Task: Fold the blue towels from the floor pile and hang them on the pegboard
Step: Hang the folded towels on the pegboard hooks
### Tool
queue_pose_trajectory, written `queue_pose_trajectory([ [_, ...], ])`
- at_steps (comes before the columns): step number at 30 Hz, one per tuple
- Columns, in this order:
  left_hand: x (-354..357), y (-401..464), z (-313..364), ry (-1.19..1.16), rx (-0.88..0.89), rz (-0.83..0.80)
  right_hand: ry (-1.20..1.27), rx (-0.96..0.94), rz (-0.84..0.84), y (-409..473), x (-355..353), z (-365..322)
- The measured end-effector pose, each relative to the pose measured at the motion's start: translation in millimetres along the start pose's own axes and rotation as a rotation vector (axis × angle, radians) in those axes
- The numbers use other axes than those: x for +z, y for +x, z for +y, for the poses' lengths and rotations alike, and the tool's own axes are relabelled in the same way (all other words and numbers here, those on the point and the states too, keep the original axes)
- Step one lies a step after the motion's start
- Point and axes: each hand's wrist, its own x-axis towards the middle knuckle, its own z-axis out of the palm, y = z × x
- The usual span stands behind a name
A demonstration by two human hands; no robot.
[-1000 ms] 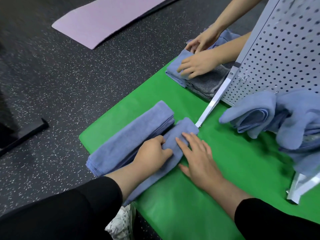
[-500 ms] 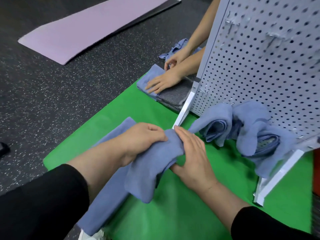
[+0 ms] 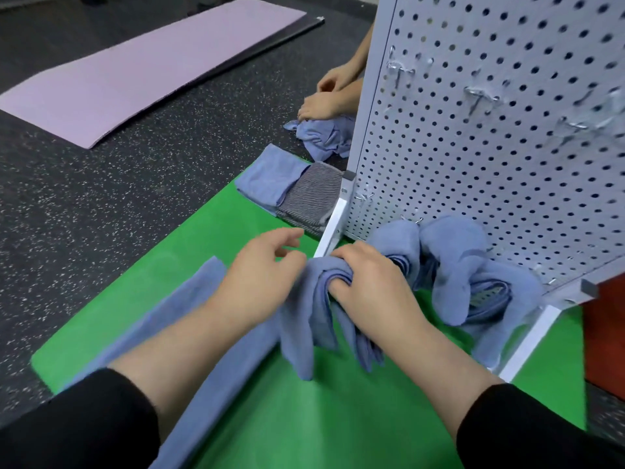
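The right hand [image 3: 368, 282] pinches the folded blue towel [image 3: 304, 319] above the green mat [image 3: 169, 258]; the left hand [image 3: 260, 275], fingers seemingly relaxed, touches it.

- One view only is given, taken from the wearer's head, aimed forward and steeply down along both forearms.
- The right hand [image 3: 370, 286] and left hand [image 3: 260, 275] are seen close, near frame centre; the folded blue towel [image 3: 304, 319] is wrapped round the right fingers.
- Just beyond the fingertips the pegboard [image 3: 490, 140] is framed at close range, filling the upper right.
- The green mat [image 3: 189, 238] is spread beneath the fingers; the purple mat [image 3: 135, 76] is caught far beyond them, upper left.
- Wide-angle bending is seen at the edges.
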Motion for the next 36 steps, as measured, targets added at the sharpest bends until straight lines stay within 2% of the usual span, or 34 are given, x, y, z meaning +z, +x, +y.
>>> queue_pose_trajectory([
  [3,16,-18,5,0.074,0.234,-0.163,-0.085,0.022,-0.031,17,-12,-7],
  [5,25,-20,5,0.093,0.29,-0.148,-0.117,0.03,-0.034,25,-17,-10],
  [11,40,9,-1,0.283,0.143,0.145,-0.112,0.049,0.001,36,-28,-12],
  [15,36,30,1,0.265,0.208,0.255,-0.025,0.077,0.108,39,-30,-2],
  [19,33,53,1,0.216,0.33,0.272,0.204,0.171,0.318,41,-28,10],
  [24,40,91,9,0.148,0.452,0.22,0.37,0.317,0.515,54,-22,20],
  [29,58,123,12,0.098,0.423,0.236,0.369,0.386,0.555,78,-16,24],
  [36,94,124,-24,0.111,0.354,0.151,0.26,0.403,0.478,77,20,23],
])
